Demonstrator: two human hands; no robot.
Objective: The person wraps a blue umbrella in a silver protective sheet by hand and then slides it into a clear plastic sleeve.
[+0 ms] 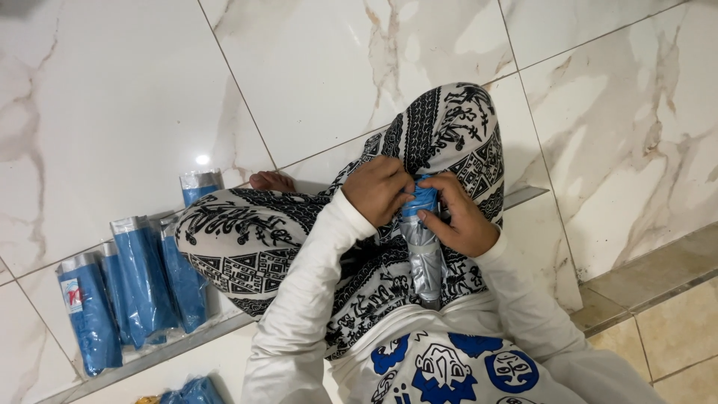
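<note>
- Both hands are bunched at the blue top end of a long narrow packet (422,239), so I'd say the step in hand is working that end, pinching or folding it. Can't really tell which.
- Left hand (379,188) is curled over the top of it from the person's left, fingers closed tight on the blue part.
- Right hand (462,213) has its grip closed round the other side, thumb pressed across the front just under the blue end.
- The packet sits over the lap, between the knees in the black-and-white patterned trousers (247,239). Long axis runs pretty much away from the body: silver end points back at the person's white printed shirt (449,366), blue end points out toward the marble floor (314,67).
- My guess: the next move wants a steady pinch from one hand while the other does the fiddly bit; that foil looks slippery.
- A row of similar blue packets (142,288) leans along the step well off to the person's left.
</note>
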